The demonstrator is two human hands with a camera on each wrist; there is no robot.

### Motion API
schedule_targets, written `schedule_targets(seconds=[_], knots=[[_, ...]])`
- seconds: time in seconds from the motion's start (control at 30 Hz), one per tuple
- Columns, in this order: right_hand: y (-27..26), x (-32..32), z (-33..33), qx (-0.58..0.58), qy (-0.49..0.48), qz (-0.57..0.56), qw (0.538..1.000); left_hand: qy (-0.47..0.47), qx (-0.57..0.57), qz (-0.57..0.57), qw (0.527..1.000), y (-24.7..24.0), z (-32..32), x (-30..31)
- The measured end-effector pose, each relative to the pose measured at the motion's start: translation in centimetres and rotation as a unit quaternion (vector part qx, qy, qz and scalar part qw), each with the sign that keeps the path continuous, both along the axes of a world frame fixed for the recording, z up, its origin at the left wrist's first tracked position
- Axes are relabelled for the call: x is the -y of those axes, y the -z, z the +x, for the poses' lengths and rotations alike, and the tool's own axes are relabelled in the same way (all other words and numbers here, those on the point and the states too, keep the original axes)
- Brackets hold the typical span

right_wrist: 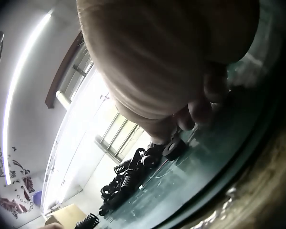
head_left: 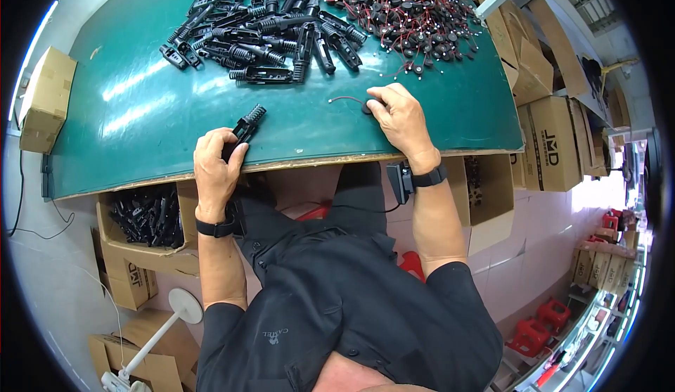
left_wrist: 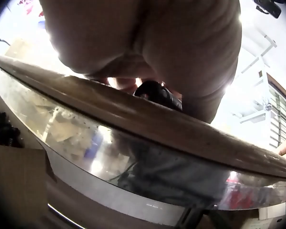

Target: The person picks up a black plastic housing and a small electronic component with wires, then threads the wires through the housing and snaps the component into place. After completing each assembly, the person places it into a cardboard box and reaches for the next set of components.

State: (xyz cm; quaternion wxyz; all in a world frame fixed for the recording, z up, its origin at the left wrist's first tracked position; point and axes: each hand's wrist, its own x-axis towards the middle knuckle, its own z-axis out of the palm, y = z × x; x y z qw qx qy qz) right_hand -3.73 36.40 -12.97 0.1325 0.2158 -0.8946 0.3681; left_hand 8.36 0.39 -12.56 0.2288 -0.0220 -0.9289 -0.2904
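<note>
My left hand [head_left: 216,165] grips a black ribbed plastic part [head_left: 247,125] near the table's front edge, its ribbed end pointing away to the upper right. In the left wrist view the dark end of that part [left_wrist: 158,93] shows under the hand [left_wrist: 147,43]. My right hand [head_left: 402,121] pinches a small round black piece [head_left: 367,106] between thumb and fingers, with a thin red wire [head_left: 346,98] trailing left over the table. The right wrist view shows the round piece [right_wrist: 174,149] below the fingertips of the hand [right_wrist: 157,62].
On the green table [head_left: 140,118] lie a pile of black ribbed parts [head_left: 267,33] and, at the right, a heap of round pieces with red wires [head_left: 415,23]. A carton [head_left: 49,100] stands at the left edge. Open boxes [head_left: 186,213] sit below the front edge.
</note>
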Motion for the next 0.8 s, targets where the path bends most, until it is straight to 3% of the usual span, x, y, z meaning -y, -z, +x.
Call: schedule_targets(seconds=[0.23, 0.4, 0.53, 0.8], knots=[[-1.0, 1.0, 1.7, -0.014, 0.024, 0.074, 0.997, -0.045, 0.004, 0.024, 0.999, -0.1, -0.1, -0.9], [-0.8, 1.3, 1.5, -0.034, 0.0, 0.054, 0.998, -0.004, 0.0, -0.045, 0.999, -0.2, -0.6, -0.1], [-1.3, 2.3, 2.0, 0.024, -0.009, -0.033, 0.999, 0.023, -0.002, -0.021, 1.0, 0.0, -0.7, -1.2], [-1.0, 7.5, 3.5, -0.04, -0.05, -0.195, 0.979, 0.04, -0.046, 0.068, 0.996, 1.3, -0.1, -2.6]])
